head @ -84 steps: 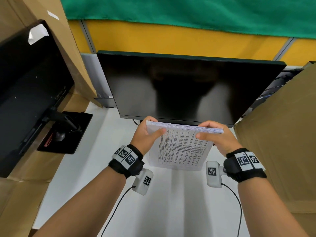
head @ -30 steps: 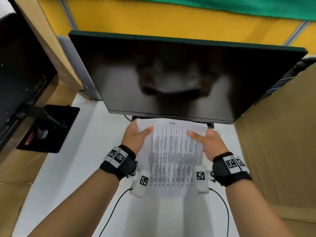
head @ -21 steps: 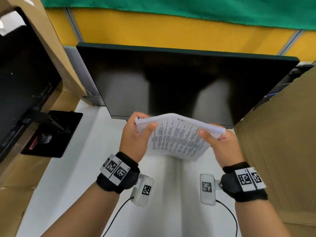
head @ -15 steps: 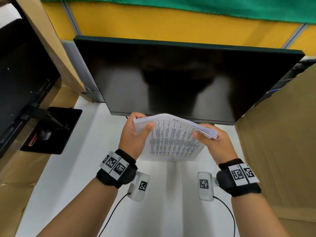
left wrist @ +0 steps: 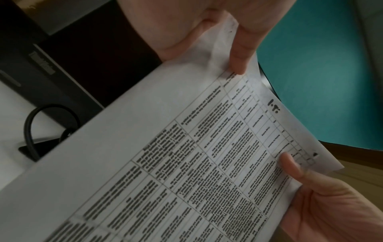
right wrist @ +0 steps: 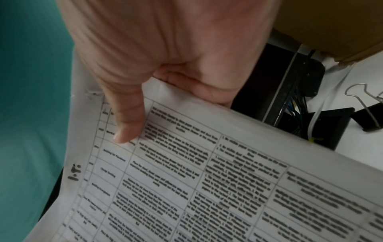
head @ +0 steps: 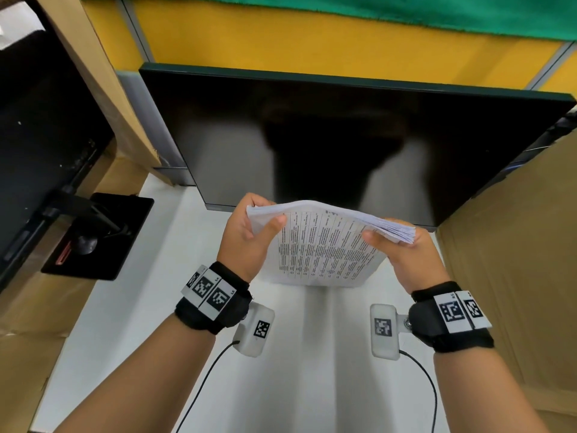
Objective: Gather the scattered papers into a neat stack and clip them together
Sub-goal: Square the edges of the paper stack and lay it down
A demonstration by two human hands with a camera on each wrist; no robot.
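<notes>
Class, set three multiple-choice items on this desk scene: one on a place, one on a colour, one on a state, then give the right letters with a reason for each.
1. Where is the binder clip?
A. on the white desk
B. clamped on the stack of papers
C. pinched in the left hand

2. What colour is the wall panel right above the monitor?
A. red
B. yellow
C. white

3. How is the stack of papers held?
A. lying flat on the desk
B. by the right hand alone
C. in the air, by both hands

Key: 1 A, the right wrist view shows it lying on the desk, clear of the papers; 2 B, a yellow band runs over the monitor; 3 C, each hand grips a top corner, thumb on the printed face.
</notes>
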